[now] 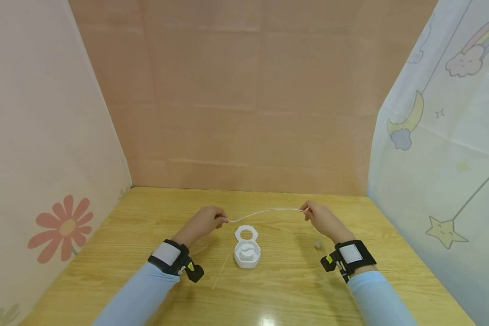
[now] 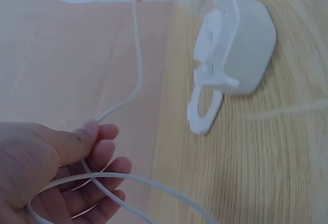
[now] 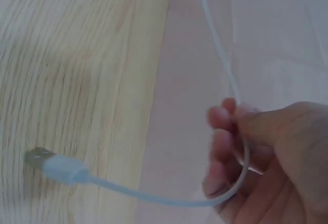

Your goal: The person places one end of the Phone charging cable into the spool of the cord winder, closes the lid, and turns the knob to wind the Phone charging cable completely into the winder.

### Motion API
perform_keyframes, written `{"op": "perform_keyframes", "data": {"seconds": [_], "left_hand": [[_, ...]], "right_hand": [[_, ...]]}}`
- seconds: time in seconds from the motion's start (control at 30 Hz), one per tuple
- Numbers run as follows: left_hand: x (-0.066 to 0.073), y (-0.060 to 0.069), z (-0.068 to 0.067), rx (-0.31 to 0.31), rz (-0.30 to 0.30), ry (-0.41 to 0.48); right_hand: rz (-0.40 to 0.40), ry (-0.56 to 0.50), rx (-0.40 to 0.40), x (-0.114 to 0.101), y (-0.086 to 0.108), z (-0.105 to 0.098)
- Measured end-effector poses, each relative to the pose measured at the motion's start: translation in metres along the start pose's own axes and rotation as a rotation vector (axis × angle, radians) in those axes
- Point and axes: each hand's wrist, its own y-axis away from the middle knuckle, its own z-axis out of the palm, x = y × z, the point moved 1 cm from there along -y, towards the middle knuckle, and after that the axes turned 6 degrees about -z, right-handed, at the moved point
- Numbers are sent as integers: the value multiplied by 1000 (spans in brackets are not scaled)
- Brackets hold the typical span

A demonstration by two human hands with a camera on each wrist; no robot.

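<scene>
Over the wooden table [image 1: 285,285], your left hand [image 1: 204,222] and right hand [image 1: 323,219] each pinch the white cable [image 1: 277,209], slack between them beyond the open case [image 1: 247,263], seemingly uncoiled, with none inside yet.

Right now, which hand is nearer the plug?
The right hand: the cable ends in the plug just past it, while the left hand pinches farther along.

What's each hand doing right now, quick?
Left hand: pinching the white cable between thumb and fingers.
Right hand: pinching the same cable, USB plug dangling free.
</scene>
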Motion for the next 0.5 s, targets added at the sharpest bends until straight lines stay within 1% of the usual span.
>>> {"op": "perform_keyframes", "data": {"seconds": [0.07, 0.17, 0.27, 0.33, 0.4, 0.5], "left_hand": [[5, 1, 0, 4, 28, 37], [13, 3, 1, 18, 61, 66], [22, 6, 2, 30, 95, 74], [29, 8, 4, 36, 121, 73], [36, 10, 5, 39, 150, 77], [45, 12, 9, 35, 199, 87]], "right_hand": [[18, 24, -66, -4, -2, 3], [29, 101, -161, -18, -5, 9], [61, 176, -233, -42, -7, 16], [57, 168, -257, -60, -11, 23], [8, 131, -259, -77, -14, 31], [-138, 13, -236, -97, -20, 41]]}}
